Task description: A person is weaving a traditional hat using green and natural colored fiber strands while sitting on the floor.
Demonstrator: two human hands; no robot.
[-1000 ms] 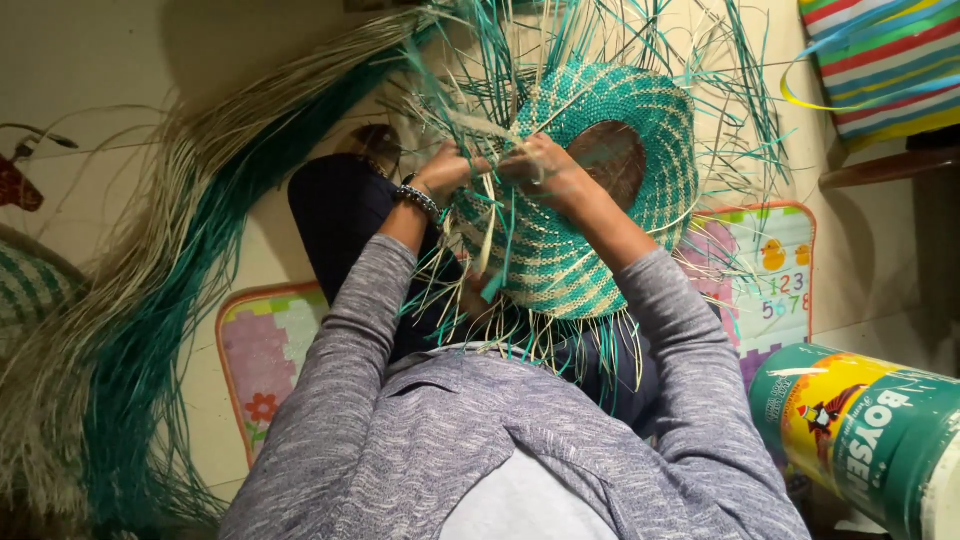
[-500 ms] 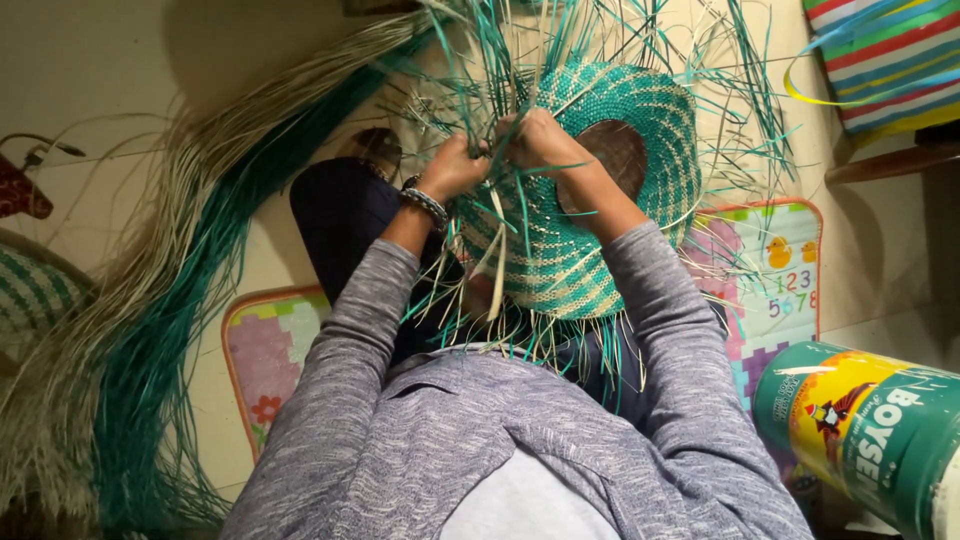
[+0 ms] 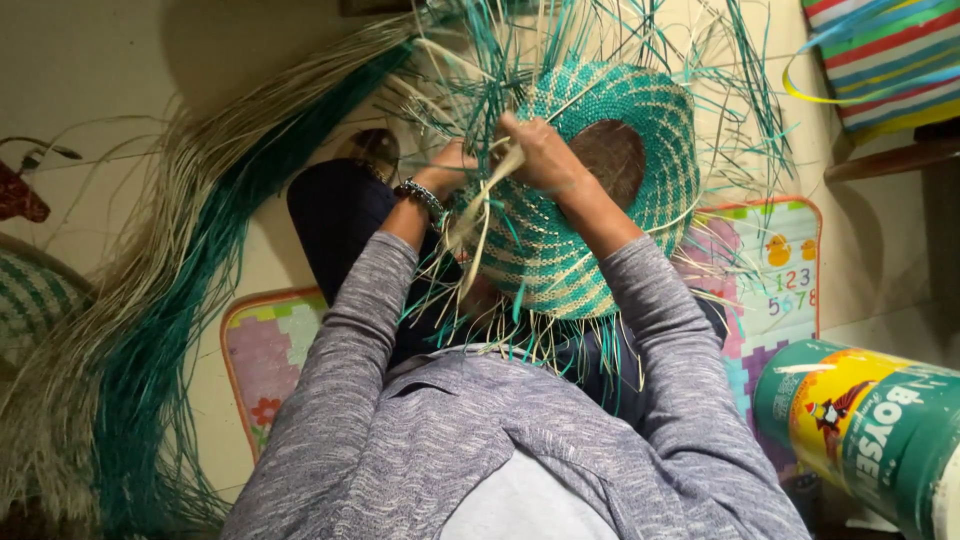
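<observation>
— Where are your hands?

— Your right hand (image 3: 545, 155) is clenched around a bunch of pale straw strands (image 3: 478, 215), pinching them against the side of the woven hat (image 3: 590, 215). Your left hand (image 3: 450, 170) (the one with the beaded bracelet (image 3: 420, 197) at the wrist) is at the hat's left edge among the loose ends; you cannot tell whether its fingers grip anything, as the strands hide them.

— And the hat itself?

— It sits on your lap, tilted, teal and cream in bands, with its round opening (image 3: 612, 160) facing up and unwoven strands fanning out all round the rim.

— What lies around you?

— A long sheaf of teal and natural fibre (image 3: 180, 300) sweeps across the floor on your left. A colourful foam mat (image 3: 770, 270) lies under you, a teal and yellow can (image 3: 870, 430) lies on its side at your right, and a striped bag (image 3: 890, 60) is beyond it.
</observation>
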